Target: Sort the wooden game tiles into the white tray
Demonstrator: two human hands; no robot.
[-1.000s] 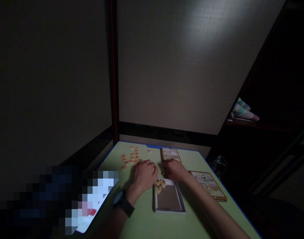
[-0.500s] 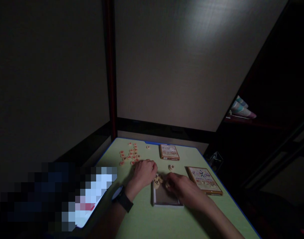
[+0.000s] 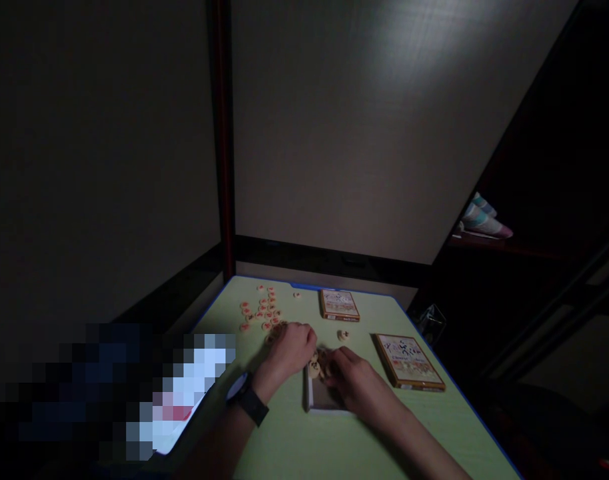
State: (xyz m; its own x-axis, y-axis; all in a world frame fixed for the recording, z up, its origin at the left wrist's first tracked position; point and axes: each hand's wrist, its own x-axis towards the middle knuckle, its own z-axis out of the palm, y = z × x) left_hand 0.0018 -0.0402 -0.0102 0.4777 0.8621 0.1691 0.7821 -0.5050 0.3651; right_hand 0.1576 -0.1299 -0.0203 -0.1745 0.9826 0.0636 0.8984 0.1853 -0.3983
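Observation:
A shallow white box tray (image 3: 315,402) lies on the green table (image 3: 334,440), with a few round cream game pieces (image 3: 314,366) at its far end. My left hand (image 3: 289,350), with a dark watch on its wrist, is curled at the tray's far left corner, touching the pieces there. My right hand (image 3: 357,383) lies over the tray, its fingers bent down onto the pieces. What either hand holds is hidden. One lone piece (image 3: 343,335) lies just beyond the tray.
Several red-marked pieces (image 3: 262,312) are scattered at the table's far left. A small printed box (image 3: 339,305) lies at the far edge and a larger one (image 3: 409,361) at the right. A shelf with folded cloth (image 3: 484,219) stands to the right.
My right hand came back from the far box to the tray's far end and left one piece on the table. My left hand barely moved.

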